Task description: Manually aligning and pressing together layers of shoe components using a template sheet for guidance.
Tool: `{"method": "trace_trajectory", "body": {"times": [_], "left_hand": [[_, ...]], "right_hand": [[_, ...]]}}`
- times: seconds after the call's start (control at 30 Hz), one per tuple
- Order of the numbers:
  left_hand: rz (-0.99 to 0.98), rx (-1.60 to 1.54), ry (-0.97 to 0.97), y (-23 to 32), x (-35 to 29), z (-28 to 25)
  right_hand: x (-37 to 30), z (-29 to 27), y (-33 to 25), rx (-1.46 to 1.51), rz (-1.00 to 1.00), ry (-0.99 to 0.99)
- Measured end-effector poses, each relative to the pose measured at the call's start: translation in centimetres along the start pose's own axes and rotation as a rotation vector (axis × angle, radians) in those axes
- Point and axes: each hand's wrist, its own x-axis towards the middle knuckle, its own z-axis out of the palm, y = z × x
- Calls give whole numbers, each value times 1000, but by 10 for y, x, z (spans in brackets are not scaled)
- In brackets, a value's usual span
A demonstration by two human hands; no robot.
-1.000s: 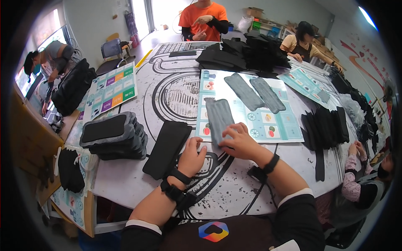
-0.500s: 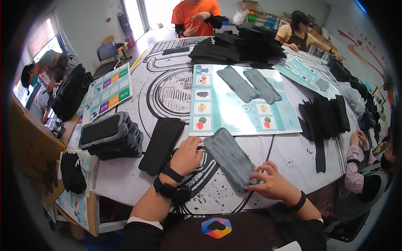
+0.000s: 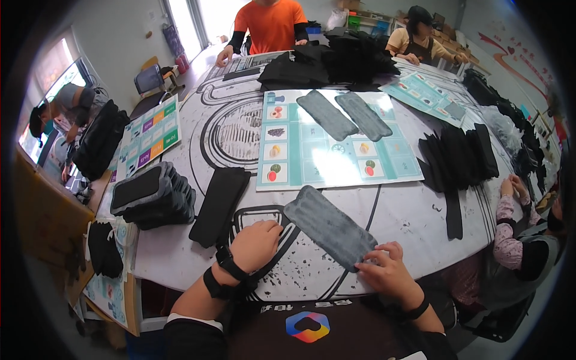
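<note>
A long grey pad with rounded corners and streaked shading lies slanted on the table in front of me. My right hand grips its near right end between thumb and fingers. Left of the pad, apart from it, my left hand rests on the table with its fingers curled in; nothing shows in it. Beside that hand lies a flat black fabric strip. Two more grey pads lie on a glossy printed board beyond.
A stack of grey pads topped by a black piece stands at left. Bundled black strips lie at right, and a black fabric heap at the far side. Other people sit or stand around the table, including one in an orange shirt.
My left hand has drawn back from the grey pad's upper end, its fingers now more curled. My right fingers have closed on the pad's near end. The orange-shirted person's arms have spread apart.
</note>
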Motion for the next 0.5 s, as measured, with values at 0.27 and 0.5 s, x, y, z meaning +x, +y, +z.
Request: {"method": "trace_trajectory", "body": {"times": [0.27, 0.5], "left_hand": [[-17, -95, 84, -1, -13, -1], [-1, 28, -36, -15, 15, 7]], "right_hand": [[0, 9, 7, 37, 87, 38], [-1, 7, 0, 34, 124, 48]]}}
